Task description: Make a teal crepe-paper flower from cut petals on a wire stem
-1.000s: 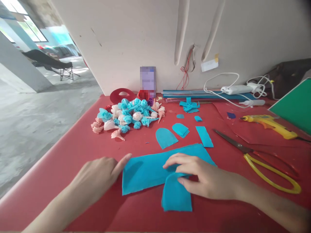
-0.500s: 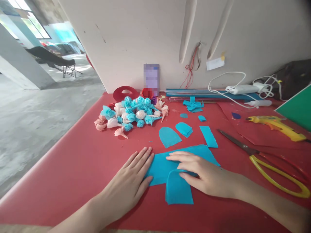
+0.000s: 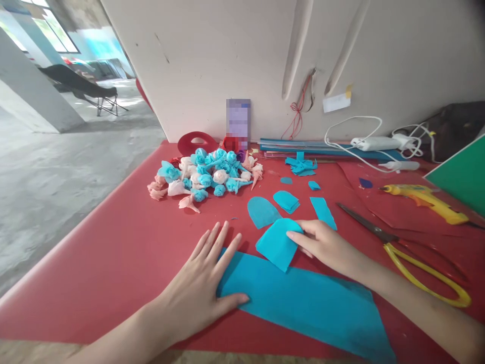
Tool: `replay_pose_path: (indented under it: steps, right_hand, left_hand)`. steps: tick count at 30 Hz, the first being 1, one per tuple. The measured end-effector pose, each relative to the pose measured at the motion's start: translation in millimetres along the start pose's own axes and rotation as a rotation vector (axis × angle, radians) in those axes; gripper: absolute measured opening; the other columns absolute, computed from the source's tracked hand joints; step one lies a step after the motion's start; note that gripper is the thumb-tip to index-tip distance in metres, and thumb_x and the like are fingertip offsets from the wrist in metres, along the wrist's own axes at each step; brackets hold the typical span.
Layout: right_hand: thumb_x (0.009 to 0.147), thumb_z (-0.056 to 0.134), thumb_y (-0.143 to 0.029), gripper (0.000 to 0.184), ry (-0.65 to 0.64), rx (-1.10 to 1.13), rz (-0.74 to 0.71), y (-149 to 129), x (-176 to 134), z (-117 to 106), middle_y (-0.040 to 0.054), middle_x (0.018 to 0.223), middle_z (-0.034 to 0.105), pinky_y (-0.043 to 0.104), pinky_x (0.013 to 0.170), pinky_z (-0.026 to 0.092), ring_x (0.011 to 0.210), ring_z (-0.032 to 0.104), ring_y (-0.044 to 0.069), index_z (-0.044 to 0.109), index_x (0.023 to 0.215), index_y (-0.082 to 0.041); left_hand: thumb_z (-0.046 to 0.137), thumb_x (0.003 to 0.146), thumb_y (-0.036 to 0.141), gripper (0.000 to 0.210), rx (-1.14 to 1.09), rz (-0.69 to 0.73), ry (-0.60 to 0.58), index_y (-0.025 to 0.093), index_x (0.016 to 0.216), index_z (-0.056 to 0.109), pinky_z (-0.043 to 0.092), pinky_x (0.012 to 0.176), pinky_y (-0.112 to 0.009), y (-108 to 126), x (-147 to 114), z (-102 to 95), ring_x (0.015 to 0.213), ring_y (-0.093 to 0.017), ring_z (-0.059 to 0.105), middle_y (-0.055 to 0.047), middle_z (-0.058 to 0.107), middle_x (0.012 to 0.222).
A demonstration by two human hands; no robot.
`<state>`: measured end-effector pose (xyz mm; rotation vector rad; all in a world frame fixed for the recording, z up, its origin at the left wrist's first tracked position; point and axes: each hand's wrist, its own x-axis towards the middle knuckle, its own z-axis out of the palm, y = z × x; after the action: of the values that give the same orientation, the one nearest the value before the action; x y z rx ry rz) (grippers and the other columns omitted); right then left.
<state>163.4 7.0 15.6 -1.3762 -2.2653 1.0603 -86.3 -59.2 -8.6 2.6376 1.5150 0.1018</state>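
Note:
My left hand (image 3: 200,283) lies flat with its fingers spread, pressing on the left end of a long blue crepe paper strip (image 3: 303,298). That strip stretches across the front of the red table to the right. Between thumb and fingers, my right hand (image 3: 322,240) grips a rounded blue paper petal stack (image 3: 278,245), held over the strip's upper edge. Just behind it lie a single large blue petal (image 3: 263,212), a smaller petal stack (image 3: 287,201) and a narrow blue paper piece (image 3: 323,212).
Scissors with red and yellow handles (image 3: 386,237) lie right of my right hand. Farther right is a yellow glue gun (image 3: 426,202). A heap of blue, white and pink paper roses (image 3: 212,172) sits at the back left. A white power strip (image 3: 373,143) and cables lie along the wall.
My right hand has lifted the petal stack off the strip and moved it away from me. The strip now lies unfolded, angled toward the front right. My left fingers have spread wider.

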Motion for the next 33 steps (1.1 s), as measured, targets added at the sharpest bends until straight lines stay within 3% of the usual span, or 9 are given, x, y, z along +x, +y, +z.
replay_pose_path:
  steps: [4,8,11,15,17,20,24,29,33]
  right_hand:
    - [0.088,0.035,-0.032,0.027,-0.047,-0.12,-0.066,-4,18,-19,0.0011,0.07,0.047,0.025,0.057,0.03,0.065,0.042,0.012,0.039,0.066,-0.017]
    - [0.083,0.046,-0.025,0.029,-0.279,-0.265,-0.179,-12,60,-47,-0.0037,0.06,0.036,0.024,0.052,0.025,0.055,0.033,0.009,0.034,0.058,-0.016]
    - [0.082,0.05,-0.024,0.028,-0.481,-0.344,-0.198,-20,93,-61,-0.0059,0.055,0.033,0.02,0.047,0.025,0.048,0.031,0.006,0.039,0.059,-0.015]
    - [0.086,0.05,-0.03,0.024,-0.622,-0.447,-0.193,-24,120,-62,-0.0044,0.062,0.045,0.019,0.049,0.037,0.051,0.043,0.006,0.051,0.071,-0.011]
    - [0.087,0.05,-0.031,0.024,-0.646,-0.493,-0.19,-23,126,-58,-0.0028,0.067,0.05,0.021,0.052,0.042,0.056,0.048,0.007,0.054,0.077,-0.011]
    - [0.088,0.049,-0.032,0.023,-0.654,-0.545,-0.183,-20,131,-52,-0.0002,0.075,0.055,0.024,0.058,0.046,0.063,0.053,0.01,0.056,0.085,-0.01]
    - [0.088,0.049,-0.033,0.024,-0.633,-0.581,-0.178,-17,134,-46,0.0017,0.082,0.057,0.028,0.064,0.048,0.071,0.056,0.012,0.057,0.09,-0.011]
    - [0.088,0.048,-0.033,0.025,-0.581,-0.576,-0.153,-14,131,-41,0.0032,0.089,0.058,0.029,0.066,0.049,0.075,0.057,0.013,0.056,0.096,-0.011]
    - [0.089,0.047,-0.033,0.024,-0.56,-0.558,-0.111,-14,120,-38,0.002,0.082,0.057,0.026,0.061,0.048,0.068,0.056,0.011,0.056,0.092,-0.011]
  left_hand:
    - [0.035,0.089,0.038,0.054,-0.07,-0.011,0.059,0.02,0.138,0.02,0.028,0.103,-0.052,-4,2,-8.8,0.133,-0.03,0.018,-0.011,0.024,0.145]
    - [0.034,0.09,0.02,0.035,-0.162,0.079,0.059,0.021,0.124,0.043,0.021,0.108,-0.048,-7,7,-15.2,0.125,-0.022,0.034,-0.007,0.047,0.13]
    - [0.034,0.088,0.015,0.036,-0.217,0.097,0.076,0.022,0.123,0.044,0.019,0.108,-0.048,-5,9,-11.9,0.118,-0.02,0.04,-0.006,0.052,0.122]
    - [0.035,0.087,0.014,0.038,-0.274,0.124,0.124,0.022,0.123,0.044,0.023,0.107,-0.047,-5,9,-4.5,0.115,-0.02,0.043,-0.006,0.054,0.118]
    - [0.034,0.087,0.014,0.037,-0.288,0.121,0.152,0.021,0.121,0.046,0.026,0.106,-0.047,-6,10,-3.5,0.113,-0.021,0.044,-0.008,0.054,0.117]
    - [0.034,0.088,0.014,0.035,-0.281,0.132,0.104,0.021,0.12,0.046,0.028,0.105,-0.045,-7,10,-7.0,0.113,-0.021,0.044,-0.008,0.052,0.119]
    - [0.033,0.089,0.015,0.035,-0.263,0.144,0.023,0.021,0.122,0.043,0.029,0.104,-0.043,-7,10,-13.7,0.116,-0.02,0.042,-0.008,0.05,0.122]
    - [0.034,0.089,0.017,0.034,-0.239,0.139,0.027,0.021,0.122,0.043,0.027,0.105,-0.044,-5,10,-16.0,0.113,-0.02,0.043,-0.007,0.051,0.12]
    - [0.04,0.088,0.035,0.034,-0.189,-0.048,0.089,0.022,0.12,0.044,0.034,0.097,-0.047,-12,4,-17.4,0.108,-0.025,0.047,-0.008,0.053,0.117]
